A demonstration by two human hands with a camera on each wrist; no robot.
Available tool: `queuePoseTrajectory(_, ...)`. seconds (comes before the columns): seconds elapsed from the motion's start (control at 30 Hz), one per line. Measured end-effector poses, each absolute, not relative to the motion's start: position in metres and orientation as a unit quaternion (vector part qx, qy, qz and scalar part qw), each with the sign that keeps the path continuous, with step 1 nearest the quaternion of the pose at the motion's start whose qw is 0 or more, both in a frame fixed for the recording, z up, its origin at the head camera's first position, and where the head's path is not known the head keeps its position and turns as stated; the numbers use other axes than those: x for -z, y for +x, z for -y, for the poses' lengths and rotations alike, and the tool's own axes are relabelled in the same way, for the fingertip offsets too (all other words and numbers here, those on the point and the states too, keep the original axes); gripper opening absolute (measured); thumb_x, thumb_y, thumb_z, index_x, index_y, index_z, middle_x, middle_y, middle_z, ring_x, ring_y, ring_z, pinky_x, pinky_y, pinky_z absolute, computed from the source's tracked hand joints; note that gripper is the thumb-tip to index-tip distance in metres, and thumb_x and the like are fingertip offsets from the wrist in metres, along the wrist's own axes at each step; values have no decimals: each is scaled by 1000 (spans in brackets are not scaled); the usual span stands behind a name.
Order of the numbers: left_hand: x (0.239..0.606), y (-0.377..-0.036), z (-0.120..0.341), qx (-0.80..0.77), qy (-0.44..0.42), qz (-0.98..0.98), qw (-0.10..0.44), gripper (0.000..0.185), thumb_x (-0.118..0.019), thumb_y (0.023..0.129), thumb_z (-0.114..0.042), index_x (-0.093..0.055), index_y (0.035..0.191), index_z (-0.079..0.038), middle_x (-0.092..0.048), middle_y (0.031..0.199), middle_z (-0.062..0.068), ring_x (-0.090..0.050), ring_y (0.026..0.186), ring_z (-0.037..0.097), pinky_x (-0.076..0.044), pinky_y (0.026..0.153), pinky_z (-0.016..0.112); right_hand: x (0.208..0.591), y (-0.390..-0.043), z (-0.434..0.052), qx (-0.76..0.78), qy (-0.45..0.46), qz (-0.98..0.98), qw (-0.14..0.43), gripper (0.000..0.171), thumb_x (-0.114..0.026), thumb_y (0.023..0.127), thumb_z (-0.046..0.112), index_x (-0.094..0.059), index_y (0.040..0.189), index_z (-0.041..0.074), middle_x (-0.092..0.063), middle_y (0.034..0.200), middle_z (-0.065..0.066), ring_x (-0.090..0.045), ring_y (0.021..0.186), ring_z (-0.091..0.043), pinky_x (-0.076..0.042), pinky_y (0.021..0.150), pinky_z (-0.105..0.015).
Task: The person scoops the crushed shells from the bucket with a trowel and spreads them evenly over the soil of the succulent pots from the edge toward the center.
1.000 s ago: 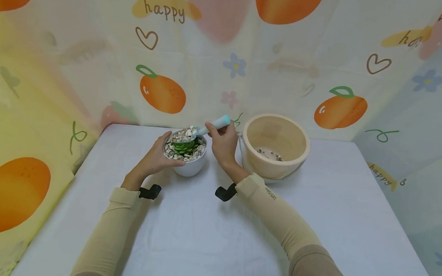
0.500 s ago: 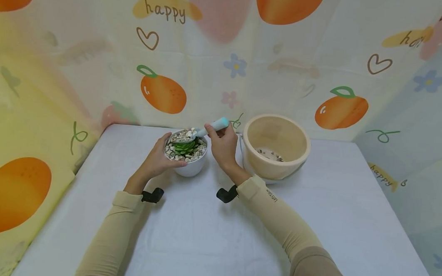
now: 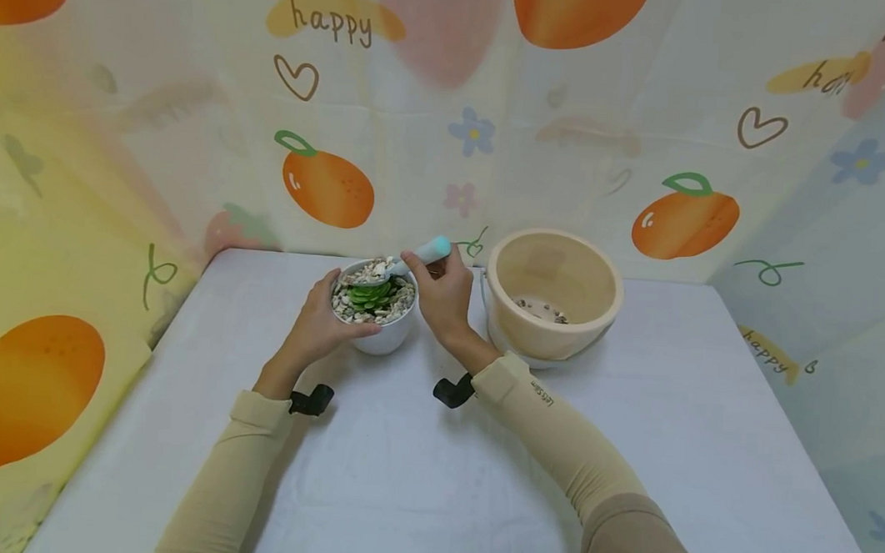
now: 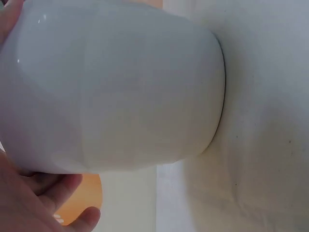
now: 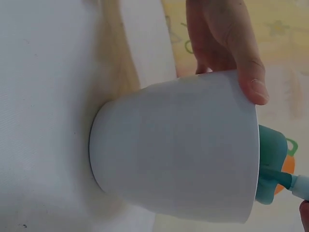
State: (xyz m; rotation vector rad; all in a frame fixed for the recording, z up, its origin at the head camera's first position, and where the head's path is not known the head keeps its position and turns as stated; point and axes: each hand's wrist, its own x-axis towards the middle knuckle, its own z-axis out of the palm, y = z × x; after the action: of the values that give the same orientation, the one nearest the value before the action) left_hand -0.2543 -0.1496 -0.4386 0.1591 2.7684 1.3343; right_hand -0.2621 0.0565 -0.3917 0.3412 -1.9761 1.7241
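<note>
A white flowerpot [image 3: 381, 338] stands on the table, filled with pale pebbles [image 3: 345, 306] around a green succulent [image 3: 370, 296]. My left hand [image 3: 322, 322] holds the pot at its left side, the thumb along the near rim and the fingers round the far left. From the right, my right hand [image 3: 447, 298] grips the light blue handle of a small hand trowel [image 3: 432, 249]. Its blade lies over the pebbles behind the succulent, with pebbles on it. The right wrist view shows the teal trowel blade [image 5: 272, 145] beyond the pot rim, and the left thumb [image 5: 255, 87] pressing that rim.
Right of the pot, a larger beige bucket [image 3: 552, 341] holds a few dark and pale pebbles at its bottom. A white cloth [image 3: 402, 475] covers the table. Behind it hangs a fabric backdrop [image 3: 412, 141] printed with oranges.
The trowel's handle end has moved slightly left and down with my right hand. My left wrist has shifted a little right and nearer, still holding the pot.
</note>
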Motion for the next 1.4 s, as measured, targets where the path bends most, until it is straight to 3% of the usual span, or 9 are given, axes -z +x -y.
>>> queuePoseTrajectory(0.2, 436, -257, 156, -433, 82, -897, 32, 119, -86, 70, -43, -14, 154, 0, -25, 155, 26, -25, 142, 42, -26, 113, 62, 390, -259, -53, -620, 125, 737, 239, 27, -72, 88, 14, -58, 101, -4, -71, 89, -22, -72, 81, -30, -58, 72, -37)
queuePoseTrajectory(0.33, 435, -263, 159, -449, 101, -886, 55, 119, -86, 71, -38, -10, 156, -4, -20, 158, 24, -22, 145, 41, -23, 115, 62, 378, -249, -52, -613, 120, 741, 244, 24, -72, 88, 9, -57, 99, -6, -71, 87, -23, -71, 80, -33, -56, 70, -32)
queuePoseTrajectory(0.5, 439, -264, 160, -467, 95, -876, 73, 121, -85, 71, -39, -5, 157, -9, -14, 161, 20, -19, 148, 38, -21, 117, 61, 365, -239, -52, -607, 132, 740, 256, 22, -72, 87, 7, -57, 96, -6, -71, 84, -23, -71, 78, -33, -56, 69, -28)
queuePoseTrajectory(0.87, 440, -264, 160, -467, 88, -877, 72, 121, -85, 72, -43, -5, 157, -13, -14, 162, 18, -19, 148, 37, -21, 117, 61, 363, -239, -53, -605, 153, 731, 278, 24, -73, 85, 4, -58, 99, -10, -70, 88, -25, -72, 83, -35, -60, 75, -40)
queuePoseTrajectory(1.2, 440, -264, 159, -472, 84, -875, 69, 121, -85, 72, -42, -5, 157, -11, -15, 161, 19, -20, 148, 37, -21, 117, 60, 387, -258, -56, -612, 165, 720, 284, 28, -74, 87, 17, -60, 99, -3, -70, 87, -18, -73, 81, -27, -59, 71, -31)
queuePoseTrajectory(1.4, 440, -262, 159, -471, 83, -875, 69, 120, -85, 72, -42, -6, 157, -11, -16, 161, 19, -20, 148, 37, -22, 117, 61, 366, -242, -56, -606, 152, 725, 290, 23, -73, 85, 5, -58, 96, -8, -69, 84, -23, -72, 79, -32, -59, 72, -32)
